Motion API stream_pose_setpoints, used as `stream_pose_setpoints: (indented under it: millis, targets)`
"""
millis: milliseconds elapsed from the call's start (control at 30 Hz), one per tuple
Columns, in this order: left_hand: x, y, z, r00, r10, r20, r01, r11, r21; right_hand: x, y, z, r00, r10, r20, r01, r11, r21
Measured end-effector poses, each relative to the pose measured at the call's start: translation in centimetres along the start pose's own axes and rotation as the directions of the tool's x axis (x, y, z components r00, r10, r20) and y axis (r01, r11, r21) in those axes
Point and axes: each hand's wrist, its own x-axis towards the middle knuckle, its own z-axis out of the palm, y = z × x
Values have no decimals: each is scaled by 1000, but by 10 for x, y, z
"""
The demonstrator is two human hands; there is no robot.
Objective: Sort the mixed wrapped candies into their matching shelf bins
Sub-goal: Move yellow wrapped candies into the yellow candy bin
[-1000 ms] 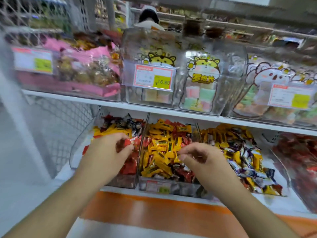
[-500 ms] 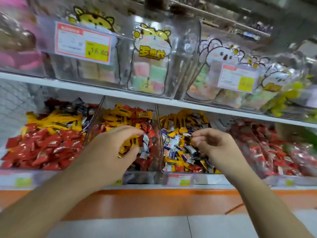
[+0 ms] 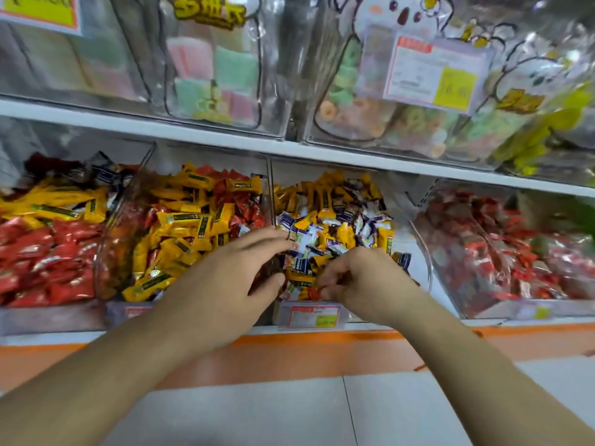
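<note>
Sorting remains far from done; the third bin holds mixed yellow, purple-white and red candies; right hand pinches a red piece at its front; left hand hovers spread, holding nothing.

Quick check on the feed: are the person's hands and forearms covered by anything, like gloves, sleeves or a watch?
No. Both the left hand and right hand are bare, without gloves or visible rings. Both forearms are uncovered down to the frame edge: no sleeves, watch or wristband in view.
</note>
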Motion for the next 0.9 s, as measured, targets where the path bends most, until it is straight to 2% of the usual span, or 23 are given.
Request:
stream_pose_setpoints:
  millis: [133,233,333,467,533,600,733,900]
  targets:
    - [-2,0,-1,1000,9,14,-9,1000,4,2,-5,3,999,40,-12,-40,999,-34]
    - [-2,2,-4,1000,6,-14,-6,1000,-22,-4,-3,-4,995,41,-86,-41,999,5]
    - [-6,4,-11,998,-12,-58,8,998,-67,-17,-8,-20,978,43,-204,0,979,205]
    - [-13,8,-25,993,-65,-96,45,979,-200,-32,-43,-26,963,18,-268,146,802,579]
    - [-18,9,-33,992,-95,-79,63,939,-337,-33,-66,-20,963,-9,-269,190,731,656]
    - [-27,7,-44,986,-137,-94,90,917,-389,-30,-88,-13,965,-36,-260,212,689,693]
    - [-47,-14,-81,945,-240,-220,179,948,-264,-23,-118,-3,966,-75,-246,231,676,700]
    - [-74,-68,-136,832,-372,-411,393,919,-35,-14,-133,4,974,-49,-222,189,715,673]
